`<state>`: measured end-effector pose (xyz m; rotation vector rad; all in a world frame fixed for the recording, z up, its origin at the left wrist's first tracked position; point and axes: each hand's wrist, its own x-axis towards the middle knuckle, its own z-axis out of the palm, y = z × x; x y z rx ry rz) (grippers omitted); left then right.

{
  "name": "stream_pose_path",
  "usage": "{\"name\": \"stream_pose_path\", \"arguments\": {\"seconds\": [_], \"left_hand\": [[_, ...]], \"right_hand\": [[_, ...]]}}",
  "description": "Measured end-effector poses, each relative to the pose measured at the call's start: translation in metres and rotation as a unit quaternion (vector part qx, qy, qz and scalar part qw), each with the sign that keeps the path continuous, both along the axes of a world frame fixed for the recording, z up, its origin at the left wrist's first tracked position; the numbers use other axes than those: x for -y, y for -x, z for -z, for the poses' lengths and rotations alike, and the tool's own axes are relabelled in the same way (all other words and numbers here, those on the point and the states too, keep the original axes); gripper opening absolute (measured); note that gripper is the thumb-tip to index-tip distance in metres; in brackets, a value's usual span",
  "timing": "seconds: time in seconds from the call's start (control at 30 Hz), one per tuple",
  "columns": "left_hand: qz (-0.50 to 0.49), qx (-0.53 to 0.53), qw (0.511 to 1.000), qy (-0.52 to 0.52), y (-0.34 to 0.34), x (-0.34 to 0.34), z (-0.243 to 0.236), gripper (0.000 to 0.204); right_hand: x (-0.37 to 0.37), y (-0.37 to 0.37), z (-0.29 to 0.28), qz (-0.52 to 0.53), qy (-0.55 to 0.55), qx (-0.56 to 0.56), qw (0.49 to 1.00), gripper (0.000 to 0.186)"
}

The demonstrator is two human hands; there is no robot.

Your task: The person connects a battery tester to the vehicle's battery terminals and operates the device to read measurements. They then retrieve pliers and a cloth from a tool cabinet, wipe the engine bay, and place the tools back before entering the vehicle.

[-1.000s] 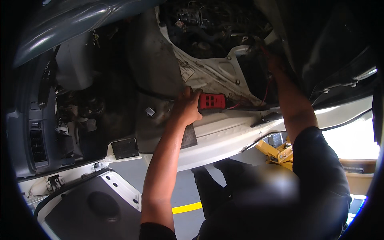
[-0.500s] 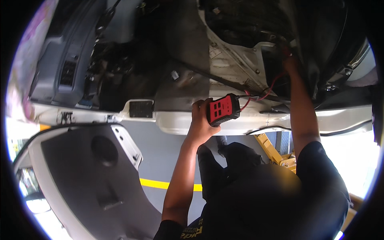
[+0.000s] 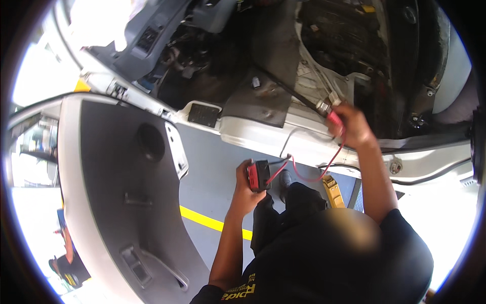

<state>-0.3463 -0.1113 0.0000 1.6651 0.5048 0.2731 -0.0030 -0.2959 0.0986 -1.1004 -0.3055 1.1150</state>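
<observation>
My left hand (image 3: 246, 195) is wrapped round a red and black handheld battery tester (image 3: 259, 176), in front of the vehicle's sill. A red lead (image 3: 304, 179) and a black lead (image 3: 286, 139) run from the tester toward my other hand. My right hand (image 3: 358, 127), a little blurred, grips a red-handled clamp (image 3: 334, 118) with metal jaws pointing up and left, over the bare metal floor (image 3: 305, 76). Whether a second clamp is in that hand, I cannot tell.
The open door (image 3: 116, 167) with its dark inner panel stands at the left. A white sill (image 3: 248, 134) crosses in front of me. Below it are a yellow lift arm (image 3: 332, 191) and a grey floor with a yellow line (image 3: 202, 219). A dark opening (image 3: 362, 96) lies beyond my right hand.
My right hand has come back from the deep dark recess toward the sill, with the red clamp now showing. The tester has moved down toward me and turned. The view has swung.
</observation>
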Motion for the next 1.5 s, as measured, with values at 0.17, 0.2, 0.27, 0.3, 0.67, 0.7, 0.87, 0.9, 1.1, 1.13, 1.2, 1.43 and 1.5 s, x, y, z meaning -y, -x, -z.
{"name": "stream_pose_path", "arguments": {"seconds": [0.17,0.2,0.27,0.3,0.67,0.7,0.87,0.9,1.1,1.13,1.2,1.43,1.5], "left_hand": [[-0.148,-0.160,0.972,0.089,0.132,0.079,-0.003,0.091],[-0.178,-0.192,0.965,0.007,0.168,0.109,0.011,0.092],[-0.180,-0.286,0.939,-0.055,0.220,0.152,0.002,0.099],[-0.211,-0.328,0.921,-0.025,0.239,0.181,-0.005,0.099],[-0.446,-0.440,0.765,0.152,0.440,0.462,0.045,0.100],[-0.457,-0.441,0.753,0.174,0.454,0.476,0.058,0.101],[-0.503,-0.439,0.706,0.236,0.549,0.583,0.109,0.110],[-0.526,-0.417,0.702,0.240,0.575,0.608,0.122,0.110],[-0.603,-0.368,0.649,0.281,0.698,0.674,0.125,0.110],[-0.614,-0.373,0.637,0.280,0.727,0.680,0.117,0.110],[-0.664,-0.341,0.626,0.224,0.771,0.679,0.107,0.110],[-0.700,-0.306,0.645,0.020,0.955,0.510,-0.017,0.098],[-0.697,-0.314,0.643,-0.047,1.001,0.466,-0.050,0.096]], "right_hand": [[-0.038,0.152,0.035,-0.301,0.112,-0.124,0.939,0.027],[-0.040,0.177,0.037,-0.362,0.111,-0.179,0.908,0.027],[-0.030,0.217,0.044,-0.456,0.119,-0.225,0.853,0.027],[-0.020,0.226,0.055,-0.502,0.111,-0.224,0.828,0.025],[0.022,0.416,0.024,-0.717,0.140,-0.037,0.681,0.025],[0.027,0.438,0.026,-0.744,0.126,-0.013,0.656,0.038],[0.088,0.613,0.033,-0.848,0.112,0.068,0.513,0.045],[0.100,0.656,0.042,-0.862,0.108,0.087,0.488,0.046],[0.186,0.884,0.110,-0.875,0.075,0.212,0.428,0.032],[0.198,0.923,0.110,-0.876,0.056,0.216,0.427,0.033],[0.208,1.009,0.099,-0.876,0.000,0.239,0.419,0.033],[0.076,1.268,0.004,-0.788,-0.189,0.318,0.492,0.040],[0.035,1.306,-0.024,-0.787,-0.173,0.359,0.471,0.041]]}}
